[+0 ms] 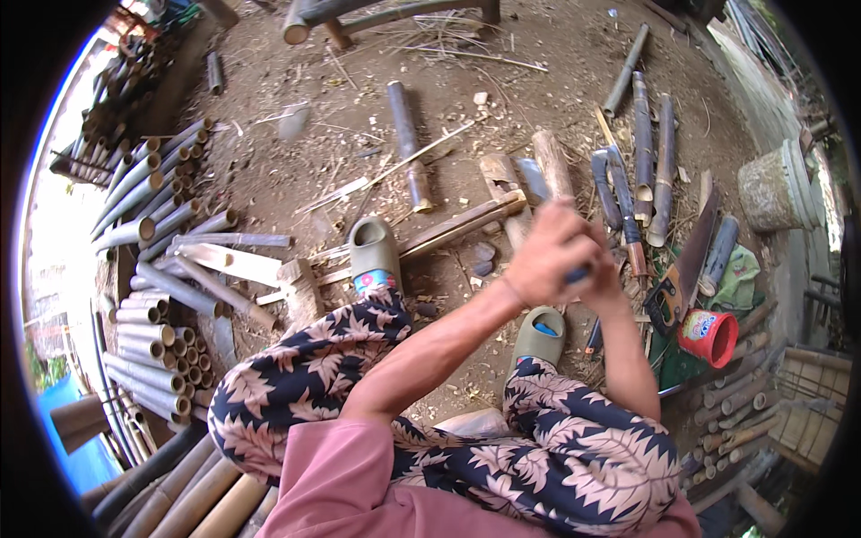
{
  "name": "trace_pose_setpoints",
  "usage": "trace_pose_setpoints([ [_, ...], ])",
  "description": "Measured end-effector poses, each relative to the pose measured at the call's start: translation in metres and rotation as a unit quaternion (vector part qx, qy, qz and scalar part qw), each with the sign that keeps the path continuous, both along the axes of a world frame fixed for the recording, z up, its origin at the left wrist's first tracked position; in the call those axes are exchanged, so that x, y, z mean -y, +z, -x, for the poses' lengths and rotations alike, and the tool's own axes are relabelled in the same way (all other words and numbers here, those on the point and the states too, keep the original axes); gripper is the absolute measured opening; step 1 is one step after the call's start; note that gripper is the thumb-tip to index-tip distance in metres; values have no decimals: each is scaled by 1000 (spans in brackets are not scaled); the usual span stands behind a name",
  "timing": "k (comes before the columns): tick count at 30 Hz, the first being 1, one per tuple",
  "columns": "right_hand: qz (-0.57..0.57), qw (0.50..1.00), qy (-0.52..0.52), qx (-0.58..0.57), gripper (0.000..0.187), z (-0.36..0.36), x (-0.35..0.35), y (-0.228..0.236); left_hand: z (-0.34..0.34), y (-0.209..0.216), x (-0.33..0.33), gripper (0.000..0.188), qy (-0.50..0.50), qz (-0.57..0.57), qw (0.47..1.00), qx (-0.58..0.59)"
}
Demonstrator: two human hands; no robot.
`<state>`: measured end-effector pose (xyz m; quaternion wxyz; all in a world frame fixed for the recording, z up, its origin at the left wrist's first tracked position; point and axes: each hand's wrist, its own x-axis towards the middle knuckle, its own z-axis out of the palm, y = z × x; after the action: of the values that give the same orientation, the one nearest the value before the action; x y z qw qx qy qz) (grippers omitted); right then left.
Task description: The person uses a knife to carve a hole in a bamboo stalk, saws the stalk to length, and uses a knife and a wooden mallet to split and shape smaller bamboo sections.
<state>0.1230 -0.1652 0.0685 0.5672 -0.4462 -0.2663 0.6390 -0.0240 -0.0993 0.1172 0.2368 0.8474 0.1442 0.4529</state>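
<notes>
My left hand [543, 255] and my right hand [610, 276] are closed together in front of my right knee, both slightly blurred. Between them shows a dark blue, handle-like piece [578, 274], mostly covered by fingers. Just beyond the hands is a grey metal blade [533, 177]; whether it belongs to that piece I cannot tell. Left of the hands, a split bamboo length [462, 224] lies slanted, its far end over a notched wooden block [499, 177]. A round wooden piece [552, 161] lies right behind my hands.
Cut bamboo tubes [148, 229] are stacked at the left. On the right lie a handsaw [695, 255], sheathed-looking dark tools [619, 193], a red tub [708, 337] and a pale bucket [778, 188]. Another bamboo tube [410, 148] lies ahead among shavings. A low bench [395, 13] stands beyond.
</notes>
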Motion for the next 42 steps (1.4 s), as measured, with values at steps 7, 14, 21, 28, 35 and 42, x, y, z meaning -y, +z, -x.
trace_pose_setpoints([
  [7,158,975,-131,86,36,-108,92,109,30,11,16,66,-39,49,986,-156],
  [14,104,828,-252,490,51,-133,247,290,193,-159,-36,68,282,268,721,-574],
  [21,119,852,-215,462,55,-45,223,265,161,-137,26,44,43,715,680,-157],
  [28,14,834,-31,550,51,21,166,110,62,-75,116,70,85,867,405,277],
  [35,77,849,66,518,41,82,195,87,55,-117,166,72,205,873,380,229],
  [42,170,830,107,520,46,98,228,87,52,-101,166,89,288,827,480,41],
])
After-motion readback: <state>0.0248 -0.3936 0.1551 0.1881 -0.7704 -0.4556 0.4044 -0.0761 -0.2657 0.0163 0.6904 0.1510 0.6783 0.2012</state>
